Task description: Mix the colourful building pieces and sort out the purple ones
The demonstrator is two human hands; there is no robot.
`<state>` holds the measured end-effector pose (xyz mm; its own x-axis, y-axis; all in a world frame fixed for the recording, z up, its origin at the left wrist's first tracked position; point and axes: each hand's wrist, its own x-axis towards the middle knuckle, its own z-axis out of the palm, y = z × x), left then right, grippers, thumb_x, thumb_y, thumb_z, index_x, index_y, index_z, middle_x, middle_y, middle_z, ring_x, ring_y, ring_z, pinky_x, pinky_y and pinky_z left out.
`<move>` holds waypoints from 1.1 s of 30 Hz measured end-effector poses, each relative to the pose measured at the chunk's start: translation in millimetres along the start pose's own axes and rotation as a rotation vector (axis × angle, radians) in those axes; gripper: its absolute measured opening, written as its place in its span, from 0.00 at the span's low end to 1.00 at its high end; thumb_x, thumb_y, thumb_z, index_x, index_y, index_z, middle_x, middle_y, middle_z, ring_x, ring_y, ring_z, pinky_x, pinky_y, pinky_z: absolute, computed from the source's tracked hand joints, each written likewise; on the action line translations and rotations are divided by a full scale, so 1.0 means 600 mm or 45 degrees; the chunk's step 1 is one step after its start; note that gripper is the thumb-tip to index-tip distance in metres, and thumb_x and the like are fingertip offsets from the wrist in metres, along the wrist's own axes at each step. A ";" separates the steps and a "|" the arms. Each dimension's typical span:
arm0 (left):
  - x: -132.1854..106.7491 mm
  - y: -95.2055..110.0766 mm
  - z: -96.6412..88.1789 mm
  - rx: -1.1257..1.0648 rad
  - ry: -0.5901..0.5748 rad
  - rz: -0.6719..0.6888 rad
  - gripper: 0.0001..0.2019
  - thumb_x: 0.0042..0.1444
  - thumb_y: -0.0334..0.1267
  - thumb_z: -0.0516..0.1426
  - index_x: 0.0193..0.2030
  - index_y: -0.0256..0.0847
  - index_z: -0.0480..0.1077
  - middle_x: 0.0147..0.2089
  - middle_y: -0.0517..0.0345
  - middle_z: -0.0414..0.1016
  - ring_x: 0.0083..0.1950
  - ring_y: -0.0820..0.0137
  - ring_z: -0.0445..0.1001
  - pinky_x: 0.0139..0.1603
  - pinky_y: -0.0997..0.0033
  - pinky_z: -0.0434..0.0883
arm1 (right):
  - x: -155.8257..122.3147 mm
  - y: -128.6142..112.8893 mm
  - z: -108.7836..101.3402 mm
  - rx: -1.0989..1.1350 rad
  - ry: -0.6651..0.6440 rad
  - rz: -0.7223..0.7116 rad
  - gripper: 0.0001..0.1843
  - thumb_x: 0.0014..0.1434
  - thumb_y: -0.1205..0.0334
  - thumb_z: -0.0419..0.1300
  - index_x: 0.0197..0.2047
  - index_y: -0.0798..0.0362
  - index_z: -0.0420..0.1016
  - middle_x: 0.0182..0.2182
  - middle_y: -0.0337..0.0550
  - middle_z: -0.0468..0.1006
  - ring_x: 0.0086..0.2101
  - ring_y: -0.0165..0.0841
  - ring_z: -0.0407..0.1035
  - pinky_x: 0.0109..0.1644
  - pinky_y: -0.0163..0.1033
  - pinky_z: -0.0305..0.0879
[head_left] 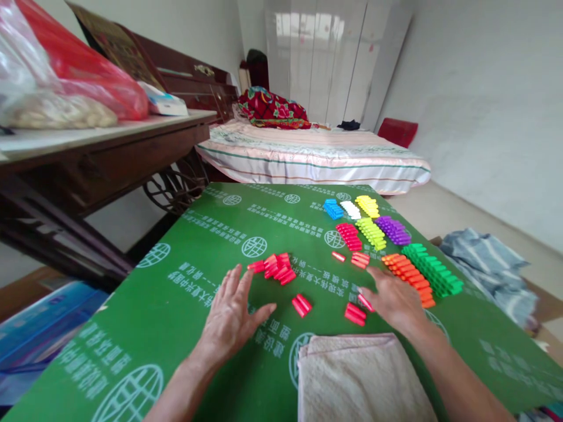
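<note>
Beyond the towel at the board's near edge, I'm resting my left hand flat, fingers spread, empty, near the red pieces mid-board. My right hand, open too, is touching some. Low palms should stop them scattering.

Short red plastic sticks lie flat on the green board: a loose heap mid-board, two pairs nearer the front edge, side by side.

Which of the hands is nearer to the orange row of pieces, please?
Right: the right hand lies just beside the orange row; the left hand rests far to its left.
</note>
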<state>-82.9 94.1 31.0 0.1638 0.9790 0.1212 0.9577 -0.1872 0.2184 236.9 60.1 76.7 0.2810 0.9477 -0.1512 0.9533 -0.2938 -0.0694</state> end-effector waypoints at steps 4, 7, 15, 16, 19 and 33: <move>0.053 0.015 0.001 0.007 -0.138 -0.007 0.45 0.50 0.60 0.60 0.68 0.40 0.49 0.72 0.41 0.39 0.72 0.50 0.39 0.69 0.49 0.52 | -0.014 0.065 0.028 -0.055 -0.156 0.110 0.27 0.60 0.48 0.55 0.57 0.56 0.69 0.46 0.56 0.78 0.46 0.45 0.73 0.46 0.45 0.66; 0.076 0.052 0.014 0.014 -0.200 0.056 0.46 0.48 0.62 0.61 0.68 0.45 0.48 0.73 0.45 0.36 0.72 0.51 0.36 0.69 0.46 0.51 | -0.010 0.056 0.042 -0.018 -0.118 0.094 0.23 0.60 0.50 0.55 0.53 0.54 0.72 0.45 0.54 0.78 0.44 0.43 0.74 0.43 0.43 0.66; 0.091 0.103 0.022 0.111 -0.088 0.058 0.26 0.61 0.50 0.52 0.63 0.39 0.60 0.70 0.44 0.50 0.69 0.52 0.52 0.66 0.44 0.57 | 0.030 -0.064 0.047 0.399 0.015 -0.220 0.18 0.58 0.56 0.59 0.51 0.50 0.74 0.43 0.45 0.79 0.41 0.34 0.74 0.42 0.35 0.65; 0.089 0.103 0.019 0.124 -0.064 0.052 0.24 0.62 0.48 0.51 0.61 0.38 0.62 0.68 0.44 0.53 0.68 0.53 0.54 0.65 0.46 0.59 | 0.033 -0.073 0.047 0.491 0.053 -0.289 0.20 0.57 0.55 0.59 0.53 0.50 0.72 0.44 0.45 0.78 0.40 0.32 0.74 0.42 0.34 0.65; 0.082 0.098 0.008 0.146 -0.040 0.045 0.20 0.64 0.43 0.49 0.58 0.36 0.64 0.65 0.44 0.58 0.65 0.56 0.59 0.62 0.50 0.64 | 0.047 -0.072 0.044 0.558 0.208 -0.308 0.25 0.59 0.54 0.57 0.59 0.50 0.68 0.51 0.45 0.75 0.41 0.32 0.73 0.42 0.34 0.66; 0.043 0.104 0.028 0.109 -0.158 0.122 0.40 0.51 0.52 0.63 0.67 0.41 0.53 0.71 0.47 0.47 0.70 0.52 0.48 0.67 0.48 0.56 | 0.107 -0.085 0.046 0.176 0.086 -0.117 0.19 0.60 0.60 0.56 0.55 0.49 0.70 0.49 0.47 0.75 0.48 0.36 0.70 0.46 0.37 0.65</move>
<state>-15.1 109.1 31.2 0.2780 0.9605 0.0157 0.9521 -0.2777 0.1280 203.3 132.5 43.0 0.2049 0.9762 -0.0718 0.9523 -0.2157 -0.2157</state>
